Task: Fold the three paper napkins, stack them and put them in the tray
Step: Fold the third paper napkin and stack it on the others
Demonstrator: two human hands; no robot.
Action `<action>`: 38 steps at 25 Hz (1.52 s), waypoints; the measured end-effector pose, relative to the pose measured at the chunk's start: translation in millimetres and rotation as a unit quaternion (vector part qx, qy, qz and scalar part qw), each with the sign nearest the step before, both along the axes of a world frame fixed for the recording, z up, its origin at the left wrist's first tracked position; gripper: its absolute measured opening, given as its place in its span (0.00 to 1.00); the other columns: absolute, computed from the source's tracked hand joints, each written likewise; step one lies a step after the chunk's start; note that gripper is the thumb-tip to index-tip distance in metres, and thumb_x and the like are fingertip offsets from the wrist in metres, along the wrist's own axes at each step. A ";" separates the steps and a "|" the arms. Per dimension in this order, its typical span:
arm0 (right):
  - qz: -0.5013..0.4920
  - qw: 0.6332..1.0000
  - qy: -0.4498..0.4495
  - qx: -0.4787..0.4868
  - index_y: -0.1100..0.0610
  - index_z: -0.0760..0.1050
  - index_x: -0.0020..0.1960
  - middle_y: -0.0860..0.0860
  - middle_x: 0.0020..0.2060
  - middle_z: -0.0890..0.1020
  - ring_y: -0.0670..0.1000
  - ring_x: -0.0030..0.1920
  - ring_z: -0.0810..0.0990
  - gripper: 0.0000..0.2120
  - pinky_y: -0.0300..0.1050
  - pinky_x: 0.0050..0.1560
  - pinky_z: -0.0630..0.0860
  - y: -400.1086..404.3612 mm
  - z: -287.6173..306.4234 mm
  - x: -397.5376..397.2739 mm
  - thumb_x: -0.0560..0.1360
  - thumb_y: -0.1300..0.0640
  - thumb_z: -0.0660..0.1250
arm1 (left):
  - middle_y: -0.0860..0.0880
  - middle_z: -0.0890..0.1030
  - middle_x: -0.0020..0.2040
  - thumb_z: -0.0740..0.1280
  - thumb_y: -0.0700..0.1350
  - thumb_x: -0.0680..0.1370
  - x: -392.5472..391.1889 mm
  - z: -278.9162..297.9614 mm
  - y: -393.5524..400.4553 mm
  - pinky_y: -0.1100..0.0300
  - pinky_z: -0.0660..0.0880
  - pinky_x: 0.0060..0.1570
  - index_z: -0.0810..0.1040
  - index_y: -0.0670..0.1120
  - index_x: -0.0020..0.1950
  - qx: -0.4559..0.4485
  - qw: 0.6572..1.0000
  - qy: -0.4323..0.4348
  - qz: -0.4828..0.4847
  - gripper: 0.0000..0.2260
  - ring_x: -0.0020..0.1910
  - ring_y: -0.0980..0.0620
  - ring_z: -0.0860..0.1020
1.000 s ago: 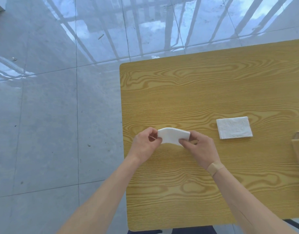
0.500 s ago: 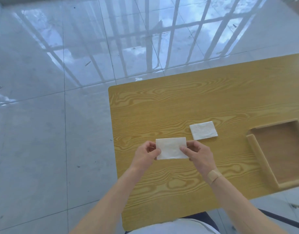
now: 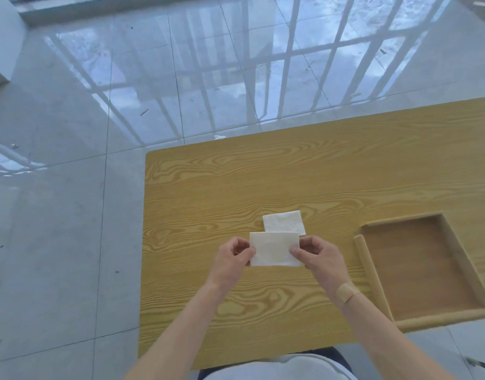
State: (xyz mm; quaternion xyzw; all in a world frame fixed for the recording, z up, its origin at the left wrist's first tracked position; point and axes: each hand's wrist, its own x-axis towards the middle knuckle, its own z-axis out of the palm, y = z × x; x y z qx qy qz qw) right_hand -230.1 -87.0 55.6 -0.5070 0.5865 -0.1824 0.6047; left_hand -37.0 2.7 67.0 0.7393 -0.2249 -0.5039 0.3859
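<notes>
A folded white napkin (image 3: 272, 249) is held flat between both hands, just above the wooden table (image 3: 235, 187). My left hand (image 3: 231, 259) pinches its left edge and my right hand (image 3: 316, 257) pinches its right edge. Right behind it, a second folded napkin (image 3: 283, 221) lies flat on the table; the held napkin's far edge overlaps its near edge in view. A shallow wooden tray (image 3: 359, 242) rests at the table's right end with nothing in it. I see no third napkin.
The table's left edge drops to a glossy grey tiled floor (image 3: 71, 215) that mirrors window bars. The tray's near rim sits at the table's front edge. A plaster is stuck on my right wrist.
The folded napkin, held by both hands, has moved right and away from me, up to the napkin lying on the table. The view has swung right, bringing the whole tray in.
</notes>
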 end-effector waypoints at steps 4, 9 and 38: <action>0.037 0.999 -0.002 0.013 0.51 0.83 0.45 0.45 0.38 0.87 0.38 0.35 0.81 0.04 0.33 0.36 0.71 -31.7 -4.7 -28.0 0.71 0.57 0.76 | 0.50 0.81 0.39 0.69 0.40 0.77 -33.3 -1.9 -25.1 0.66 0.70 0.34 0.80 0.43 0.47 0.013 0.999 -0.024 0.046 0.02 0.35 0.55 0.76; 0.066 0.997 0.006 0.027 0.51 0.83 0.44 0.46 0.37 0.87 0.40 0.35 0.80 0.03 0.35 0.38 0.71 -59.4 -11.1 -36.0 0.71 0.57 0.75 | 0.50 0.80 0.37 0.70 0.42 0.76 -46.3 -8.4 -40.6 0.62 0.69 0.34 0.81 0.44 0.46 0.045 0.995 -0.033 0.085 0.02 0.34 0.54 0.75; 0.062 0.985 0.151 0.048 0.48 0.81 0.39 0.44 0.34 0.85 0.44 0.37 0.81 0.04 0.39 0.39 0.73 -104.7 -70.4 -2.3 0.70 0.50 0.75 | 0.55 0.81 0.34 0.75 0.42 0.73 -16.9 -85.8 -85.7 0.62 0.74 0.37 0.81 0.50 0.41 0.097 0.989 -0.049 0.098 0.05 0.30 0.61 0.76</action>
